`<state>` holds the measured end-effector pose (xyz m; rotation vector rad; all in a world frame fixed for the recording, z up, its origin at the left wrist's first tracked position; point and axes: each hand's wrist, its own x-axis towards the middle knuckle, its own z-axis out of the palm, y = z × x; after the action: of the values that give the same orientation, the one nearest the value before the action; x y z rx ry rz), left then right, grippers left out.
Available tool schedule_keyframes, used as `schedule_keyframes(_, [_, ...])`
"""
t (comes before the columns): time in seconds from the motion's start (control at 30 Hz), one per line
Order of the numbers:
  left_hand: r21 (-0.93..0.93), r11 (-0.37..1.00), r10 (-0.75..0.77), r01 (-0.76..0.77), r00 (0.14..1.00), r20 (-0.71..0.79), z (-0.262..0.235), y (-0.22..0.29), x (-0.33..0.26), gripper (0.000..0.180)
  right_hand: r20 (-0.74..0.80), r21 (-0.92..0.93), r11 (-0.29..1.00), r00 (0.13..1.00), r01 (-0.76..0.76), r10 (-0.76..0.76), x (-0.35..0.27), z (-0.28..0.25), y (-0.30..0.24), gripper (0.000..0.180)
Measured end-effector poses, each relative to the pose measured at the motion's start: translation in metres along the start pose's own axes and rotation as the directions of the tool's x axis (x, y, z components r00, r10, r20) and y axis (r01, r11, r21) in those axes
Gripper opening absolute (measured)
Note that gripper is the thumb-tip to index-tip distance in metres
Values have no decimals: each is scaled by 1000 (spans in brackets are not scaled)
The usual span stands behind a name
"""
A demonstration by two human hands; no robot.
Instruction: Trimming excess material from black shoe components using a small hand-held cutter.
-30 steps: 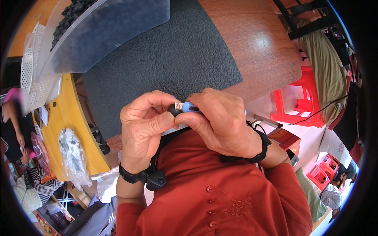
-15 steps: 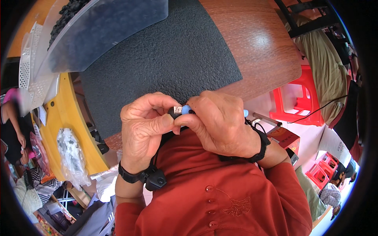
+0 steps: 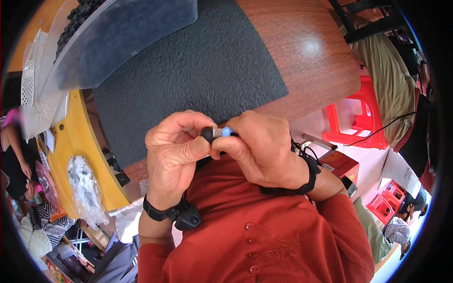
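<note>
My left hand [image 3: 172, 153] pinches a small rounded black piece [image 3: 206, 134] between thumb and forefinger. Close against it, my right hand [image 3: 262, 148] is closed round a slim blue tool [image 3: 227, 131], most of which my fingers hide. A short pale, shiny section shows between the blue end and the black piece; I cannot tell whether it is a blade. Both hands meet just over the near edge of a dark textured mat [image 3: 198, 61], in front of my red shirt.
A translucent plastic bin [image 3: 141, 35] stands at the far left of the mat, with dark small pieces heaped behind its wall. The brown wooden table [image 3: 302, 52] runs right. A yellow table [image 3: 75, 141] with a plastic bag [image 3: 85, 184] is on the left, a red stool [image 3: 373, 113] on the right.
The black piece has turned and shows more of its rounded face. The blue tool has rolled slightly in my right hand. Both hands stay close together in nearly the same place.
</note>
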<state>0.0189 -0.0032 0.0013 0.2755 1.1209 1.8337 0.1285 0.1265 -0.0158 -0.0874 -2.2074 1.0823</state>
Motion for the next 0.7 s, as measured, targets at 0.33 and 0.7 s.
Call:
schedule_keyframes(0.33, [38,993,108,-109,994,13,1,-2,6,27,-10,225,943,968,-243,252,2,-5,-2,22])
schedule_keyframes(0.7, [414,899,161,-145,987,-4,12,-3,12,28,84,217,902,928,-373,364,14,-21,-6,15])
